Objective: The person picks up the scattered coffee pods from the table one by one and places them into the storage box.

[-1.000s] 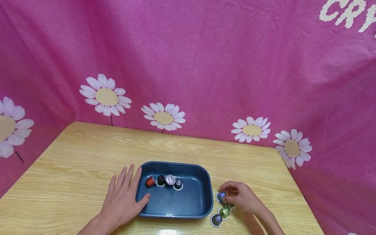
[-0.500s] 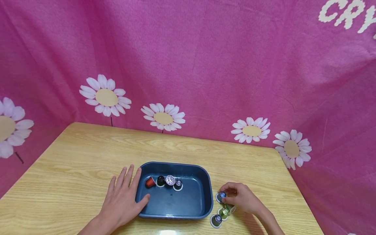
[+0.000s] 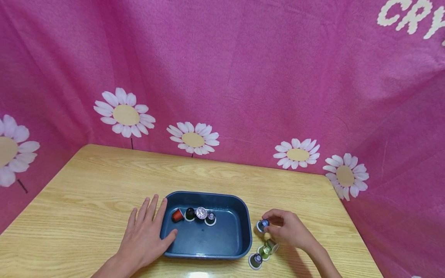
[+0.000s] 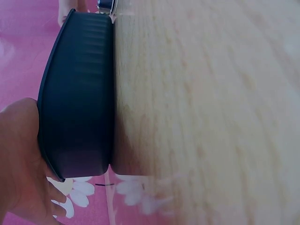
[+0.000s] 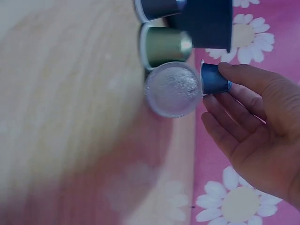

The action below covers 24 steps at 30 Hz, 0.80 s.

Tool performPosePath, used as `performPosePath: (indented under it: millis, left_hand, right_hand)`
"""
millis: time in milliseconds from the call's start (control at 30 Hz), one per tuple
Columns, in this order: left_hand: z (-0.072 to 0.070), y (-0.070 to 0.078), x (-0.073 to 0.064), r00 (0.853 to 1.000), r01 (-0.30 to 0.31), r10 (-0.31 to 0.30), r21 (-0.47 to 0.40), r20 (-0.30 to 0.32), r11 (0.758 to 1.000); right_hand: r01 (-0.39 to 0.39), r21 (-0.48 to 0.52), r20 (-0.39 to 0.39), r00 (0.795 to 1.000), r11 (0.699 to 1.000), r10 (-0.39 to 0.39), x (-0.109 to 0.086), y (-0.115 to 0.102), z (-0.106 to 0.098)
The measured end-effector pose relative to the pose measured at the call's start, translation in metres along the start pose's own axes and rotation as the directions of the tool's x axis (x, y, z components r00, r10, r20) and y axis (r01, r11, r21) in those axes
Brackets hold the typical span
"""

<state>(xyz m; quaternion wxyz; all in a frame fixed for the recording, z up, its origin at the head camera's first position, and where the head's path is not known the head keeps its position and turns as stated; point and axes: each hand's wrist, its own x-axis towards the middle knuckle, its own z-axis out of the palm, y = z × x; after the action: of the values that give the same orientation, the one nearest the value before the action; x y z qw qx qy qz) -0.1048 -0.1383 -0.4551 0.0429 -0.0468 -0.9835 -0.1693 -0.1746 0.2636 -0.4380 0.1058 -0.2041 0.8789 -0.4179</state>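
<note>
My right hand (image 3: 291, 230) pinches a blue coffee capsule (image 3: 262, 225) between thumb and fingers, just right of the dark blue tray (image 3: 208, 198). In the right wrist view this blue capsule (image 5: 214, 78) shows its rim towards the table. Below it stand a green capsule (image 3: 265, 251) and a dark purple capsule (image 3: 255, 260); beside the green one, another capsule (image 3: 272, 245) lies on its side, foil lid (image 5: 173, 90) facing the right wrist camera. My left hand (image 3: 144, 235) lies over the tray's left rim, fingers straight and thumb over the inside.
Inside the tray, towards its back, sit a red capsule (image 3: 177, 215), a black capsule (image 3: 190, 214), a silver-lidded capsule (image 3: 201, 212) and a purple-topped capsule (image 3: 210, 219). A wooden table (image 3: 114, 177) bears everything. A pink flowered cloth (image 3: 222, 77) hangs behind.
My right hand has moved slightly up and away from me with the blue capsule, which has left its place near the green one. The left hand and tray have stayed put.
</note>
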Motion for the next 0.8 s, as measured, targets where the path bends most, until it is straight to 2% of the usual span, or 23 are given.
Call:
performPosePath:
  millis: [433,567,800]
  left_hand:
    - [-0.001,0.000,0.001,1.000,0.011,-0.011,-0.001,0.023,1.000]
    - [-0.001,0.001,0.001,1.000,0.013,-0.013,-0.006,0.028,1.000]
    - [-0.002,0.000,0.001,1.000,0.010,-0.010,0.007,0.027,1.000]
  right_hand:
    - [0.060,0.022,-0.069,0.996,0.998,-0.059,0.014,-0.030,0.007]
    - [0.058,0.040,-0.062,0.997,0.998,-0.055,0.018,-0.034,0.009]
    - [0.060,0.010,-0.092,0.994,0.998,-0.059,0.021,-0.037,0.007]
